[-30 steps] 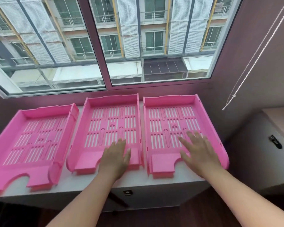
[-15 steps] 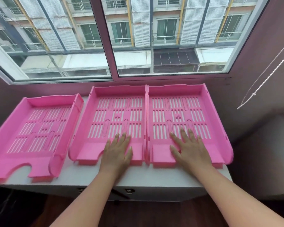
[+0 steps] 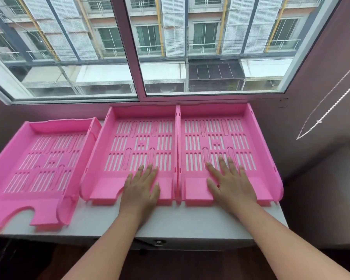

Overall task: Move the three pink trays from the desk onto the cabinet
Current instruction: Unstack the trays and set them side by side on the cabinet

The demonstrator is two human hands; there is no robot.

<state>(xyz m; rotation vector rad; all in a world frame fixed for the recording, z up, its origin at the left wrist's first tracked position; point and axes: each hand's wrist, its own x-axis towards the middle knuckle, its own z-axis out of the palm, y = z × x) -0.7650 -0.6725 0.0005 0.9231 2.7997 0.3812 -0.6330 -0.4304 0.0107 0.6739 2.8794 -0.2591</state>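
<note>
Since a second ago, both trays are sitting pushed back, sides touching. I'm pressing my left hand (image 3: 142,186) flat on the middle tray (image 3: 137,138), right hand (image 3: 229,183) flat, fingers spread, on the right tray (image 3: 226,130), at frame centre; pushing evenly keeps them square.

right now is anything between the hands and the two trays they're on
Nothing visible. The left hand lies flat on the middle tray and the right hand flat on the right tray, palms down, in direct contact. The left tray sits apart, untouched.
</note>
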